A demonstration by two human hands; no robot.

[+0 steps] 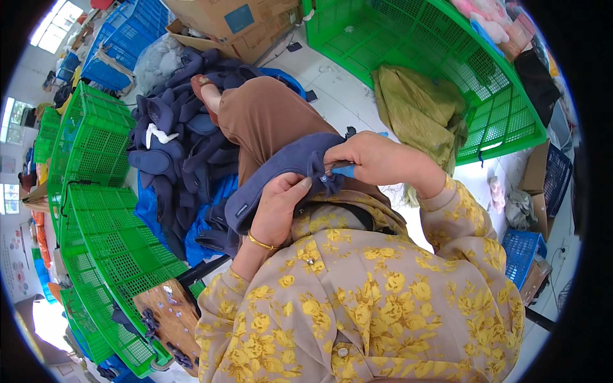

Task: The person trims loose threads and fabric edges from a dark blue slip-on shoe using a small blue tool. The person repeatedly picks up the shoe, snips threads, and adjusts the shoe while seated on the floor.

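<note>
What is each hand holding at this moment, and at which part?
The left hand grips the dark blue fabric slipper piece from below, near its end. The right hand pinches that end's edge and holds a small blue-handled tool.

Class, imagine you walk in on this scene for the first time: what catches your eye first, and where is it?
At the centre, the left hand and right hand hold a navy fabric slipper piece, the right pinching a small blue-handled tool against it. Behind it, on the floor, lies a heap of matching navy pieces. Bright green plastic crates frame the left and top.
</note>
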